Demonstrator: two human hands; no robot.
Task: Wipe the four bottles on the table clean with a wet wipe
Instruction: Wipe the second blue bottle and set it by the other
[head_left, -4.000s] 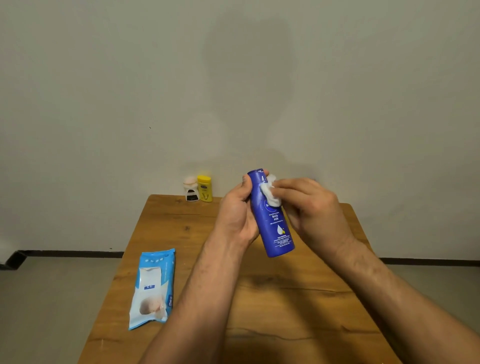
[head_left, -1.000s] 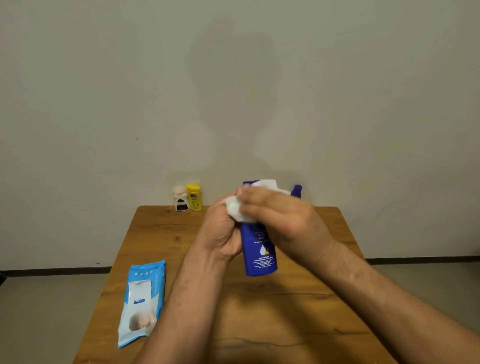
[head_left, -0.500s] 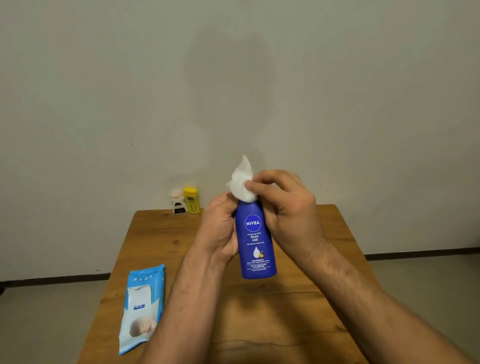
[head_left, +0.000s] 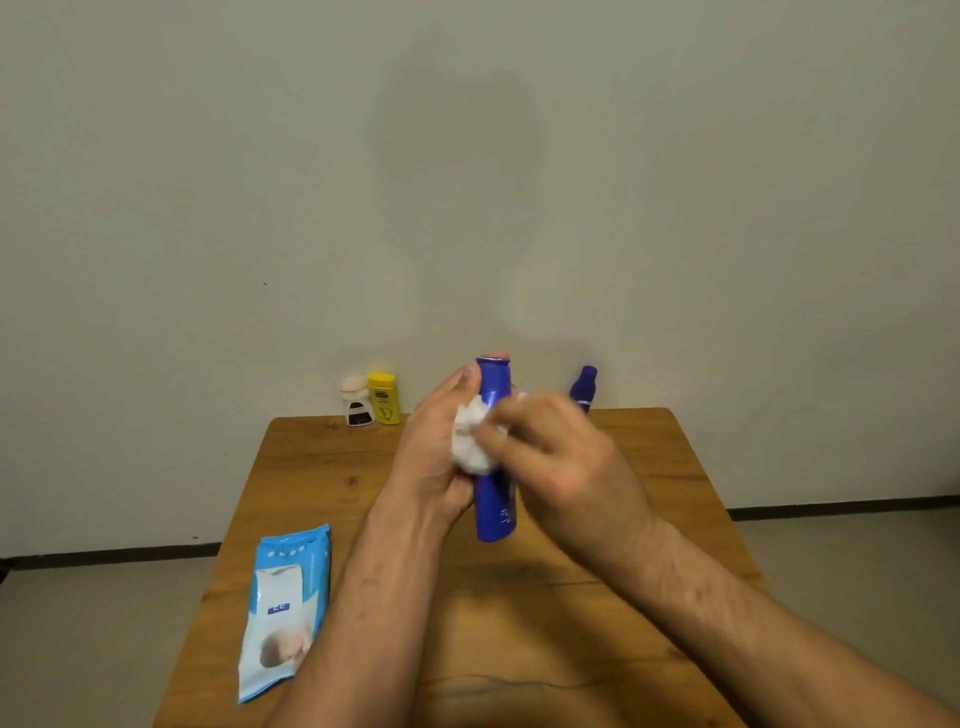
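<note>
A wooden table (head_left: 675, 467) stands against a wall. Bare wood lies open along its right side. A pack of wipes (head_left: 285, 608) lies flat at the near left edge. At the far edge a white bottle (head_left: 357, 402) and a yellow bottle (head_left: 384, 397) stand side by side, with a purple bottle (head_left: 584, 387) well apart to their right. The left hand (head_left: 431, 457) grips a blue bottle (head_left: 496, 509) and the right hand (head_left: 561, 457) holds a wet wipe (head_left: 470, 441); together they block the centre.

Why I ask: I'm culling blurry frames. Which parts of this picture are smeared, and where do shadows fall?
Head view: the right hand and the wet wipe it holds against the blue bottle are motion-smeared; the left hand gripping the bottle and the wipes pack look sharp. Head view: a soft shadow falls on the wall, darker arm shadows on the table; no glare.
</note>
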